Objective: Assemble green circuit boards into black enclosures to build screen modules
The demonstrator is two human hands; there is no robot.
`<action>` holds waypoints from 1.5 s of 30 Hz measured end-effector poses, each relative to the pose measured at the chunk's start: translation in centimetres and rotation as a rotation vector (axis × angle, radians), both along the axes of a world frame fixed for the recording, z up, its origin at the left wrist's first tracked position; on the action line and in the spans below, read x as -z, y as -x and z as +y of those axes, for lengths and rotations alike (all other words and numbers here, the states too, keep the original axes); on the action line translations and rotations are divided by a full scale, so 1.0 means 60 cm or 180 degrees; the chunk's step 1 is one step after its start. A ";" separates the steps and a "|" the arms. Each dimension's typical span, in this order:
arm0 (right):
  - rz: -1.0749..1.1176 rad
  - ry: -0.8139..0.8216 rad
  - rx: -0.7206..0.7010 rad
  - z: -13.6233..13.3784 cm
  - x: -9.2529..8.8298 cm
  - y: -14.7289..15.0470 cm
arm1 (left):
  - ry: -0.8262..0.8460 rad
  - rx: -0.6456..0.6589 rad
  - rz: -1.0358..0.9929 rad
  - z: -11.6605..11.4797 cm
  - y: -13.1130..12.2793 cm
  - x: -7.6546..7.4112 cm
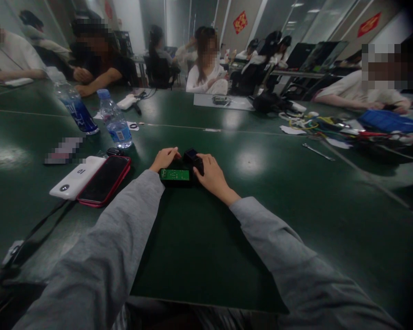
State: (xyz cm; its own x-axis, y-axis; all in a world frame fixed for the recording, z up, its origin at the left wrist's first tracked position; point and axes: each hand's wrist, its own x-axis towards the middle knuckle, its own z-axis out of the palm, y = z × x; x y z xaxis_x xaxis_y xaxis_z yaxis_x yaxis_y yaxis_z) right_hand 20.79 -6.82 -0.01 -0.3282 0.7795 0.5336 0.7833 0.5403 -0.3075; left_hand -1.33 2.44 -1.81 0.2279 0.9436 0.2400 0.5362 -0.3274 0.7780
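Green circuit board (pixel 175 174) sat face-up in black case (pixel 176 184) on table (pixel 206 247), between hands. Right hand (pixel 211 174) had fingers curled round black piece (pixel 198 165); left hand (pixel 165 159), couldn't tell if gripping. Imo careless right-hand slip could've scraped exposed board or knocked case askew.
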 end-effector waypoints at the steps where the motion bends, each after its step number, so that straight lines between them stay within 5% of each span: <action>1: 0.0004 0.0002 0.0001 0.000 0.000 0.000 | -0.0007 0.0000 0.0012 -0.001 0.000 -0.001; 45: 0.0020 0.0018 0.0006 0.004 0.005 0.000 | -0.0066 -0.0017 0.0225 -0.003 -0.002 -0.004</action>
